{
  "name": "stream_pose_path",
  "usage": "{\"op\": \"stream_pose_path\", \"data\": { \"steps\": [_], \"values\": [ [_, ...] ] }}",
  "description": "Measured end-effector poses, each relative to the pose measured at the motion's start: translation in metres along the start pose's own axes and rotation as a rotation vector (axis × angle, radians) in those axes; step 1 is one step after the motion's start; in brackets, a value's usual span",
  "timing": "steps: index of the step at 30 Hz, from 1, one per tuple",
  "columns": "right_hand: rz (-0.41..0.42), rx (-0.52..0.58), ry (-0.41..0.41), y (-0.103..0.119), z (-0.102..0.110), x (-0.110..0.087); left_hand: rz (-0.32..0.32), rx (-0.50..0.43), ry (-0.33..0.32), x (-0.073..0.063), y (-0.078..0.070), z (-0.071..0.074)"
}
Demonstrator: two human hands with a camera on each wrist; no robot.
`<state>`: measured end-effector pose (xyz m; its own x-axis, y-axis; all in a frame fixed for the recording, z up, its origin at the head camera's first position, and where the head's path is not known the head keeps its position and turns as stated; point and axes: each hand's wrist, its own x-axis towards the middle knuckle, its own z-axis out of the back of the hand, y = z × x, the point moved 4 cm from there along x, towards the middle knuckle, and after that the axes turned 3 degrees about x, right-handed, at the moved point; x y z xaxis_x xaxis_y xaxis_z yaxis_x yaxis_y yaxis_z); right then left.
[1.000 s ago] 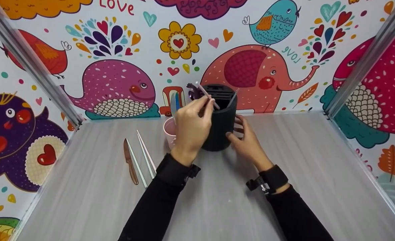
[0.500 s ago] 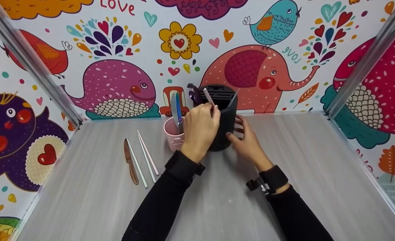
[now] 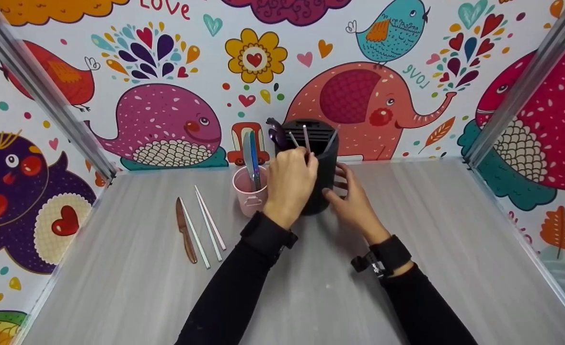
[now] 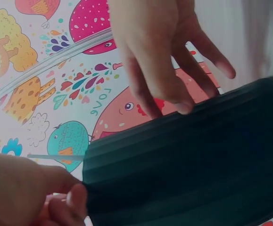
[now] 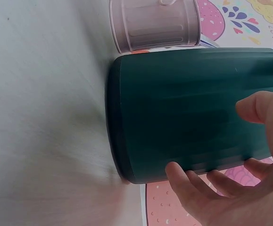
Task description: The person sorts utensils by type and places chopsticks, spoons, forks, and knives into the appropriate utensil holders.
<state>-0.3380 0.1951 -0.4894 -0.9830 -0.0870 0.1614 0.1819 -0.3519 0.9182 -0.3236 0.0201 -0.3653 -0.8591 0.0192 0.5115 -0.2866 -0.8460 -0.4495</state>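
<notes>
A tall dark utensil holder (image 3: 319, 184) with a slotted top stands upright on the table; it looks dark green in the wrist views. My left hand (image 3: 289, 179) is at its rim, thumb and fingers pinching a pale pink chopstick (image 3: 306, 136) upright in the opening; its lower part is hidden. Two more thin sticks poke out, one slanting at the right (image 3: 333, 138), one at the left (image 3: 294, 139). A glossy purple utensil (image 3: 276, 133) sticks up at the holder's left. My right hand (image 3: 356, 203) touches the holder's right side with spread fingers, thumb toward the front.
Left of the holder stands a pink cup (image 3: 250, 203) with a silver blade (image 3: 250, 155) and a blue-rainbow handle in it. Farther left lie a brown knife (image 3: 185, 230) and several pale chopsticks (image 3: 196, 232). A patterned wall (image 3: 181, 129) rises close behind.
My left hand has moved right and slightly down at the rim; its chopstick has gone from tilted to nearly upright and sits lower. My right hand stays on the holder.
</notes>
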Motion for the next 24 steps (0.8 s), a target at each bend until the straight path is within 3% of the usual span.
{"op": "stream_pose_path", "data": {
  "steps": [10,16,24],
  "values": [
    [-0.018,0.019,0.004,-0.0015,-0.0005,0.0016,-0.006,-0.025,-0.024,0.0011,-0.0052,0.0049],
    [-0.022,0.028,0.001,-0.0014,-0.0005,0.0009,-0.01,0.035,0.006,0.0022,-0.0035,-0.0022],
    [-0.007,0.032,0.0,-0.0012,-0.0006,0.0018,0.011,0.04,0.042,0.0032,-0.0042,-0.0038]
  ]
}}
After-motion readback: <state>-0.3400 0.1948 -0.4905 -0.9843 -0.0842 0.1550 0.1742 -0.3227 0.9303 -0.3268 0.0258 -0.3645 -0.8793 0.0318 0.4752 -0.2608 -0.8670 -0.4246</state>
